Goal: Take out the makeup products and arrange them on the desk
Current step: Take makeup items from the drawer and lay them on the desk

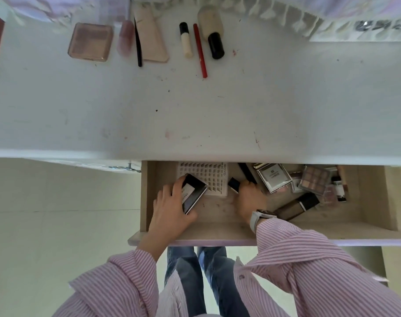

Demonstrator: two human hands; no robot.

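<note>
**Both hands loaded in a crowded drawer**

The left hand point(172, 200) holds a black compact point(193, 193), fingers curled round its edge, low centre of the frame over the lash tray point(214, 177). The right hand point(247, 197) grips a small black tube point(233, 184) just beside it. Both are inside the open drawer point(147, 193); the tabletop point(195, 115) above already carries a row of products along its far edge.

Risks, as I judge them: lifting both at once, a wrist could clip the tabletop's front lip and knock a piece loose. The compact is held by one edge and might swing open or slip. The right sleeve point(286, 243) hangs near the dark bottle point(298, 205) and could drag it.

Hard to make out: the right fingertips are hidden behind the hand, so the grip is partly a guess. The drawer's back is shadowed under the tabletop, and the pile at right is jumbled.
</note>
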